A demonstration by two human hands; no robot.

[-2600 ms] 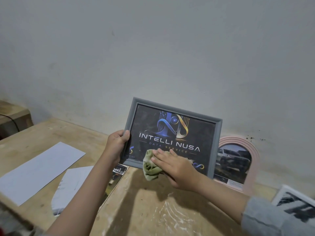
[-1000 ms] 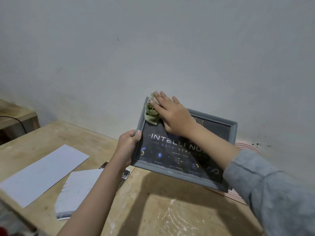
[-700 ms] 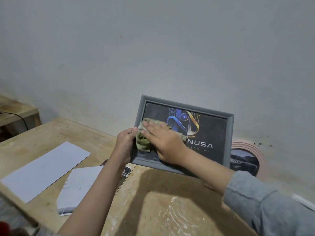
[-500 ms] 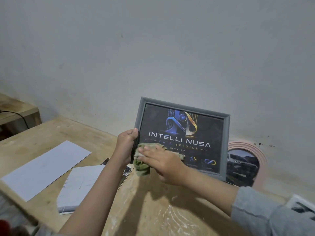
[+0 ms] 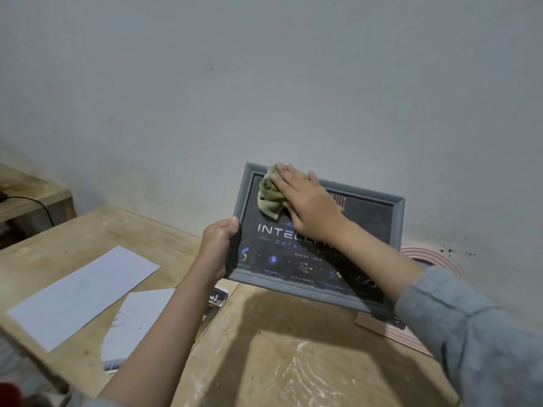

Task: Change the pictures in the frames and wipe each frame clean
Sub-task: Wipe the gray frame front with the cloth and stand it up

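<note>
A: Item 1, L hand?
B: I'm seeing the left hand [image 5: 219, 248] wrapping the left edge of the grey frame [image 5: 395, 227], thumb on front, fingers curled behind. It's holding the frame tilted, above the wooden table [image 5: 264, 356], not resting on it.
A: Item 2, R hand?
B: The right hand [image 5: 308, 207] is lying flat, fingers spread, pressing a green cloth [image 5: 269, 198] onto the glass at the frame's top-left corner. Palm's covering part of the dark print w/ white lettering.
A: Item 3, other frames?
B: A pink frame [image 5: 435, 257] is leaning on the wall [image 5: 264, 83] behind the grey one, mostly hidden.
A: Item 4, misc?
B: Two white sheets [image 5: 85, 292] are lying on the table, left side. One's overlapping a printed photo [image 5: 216, 301], near the left forearm.
</note>
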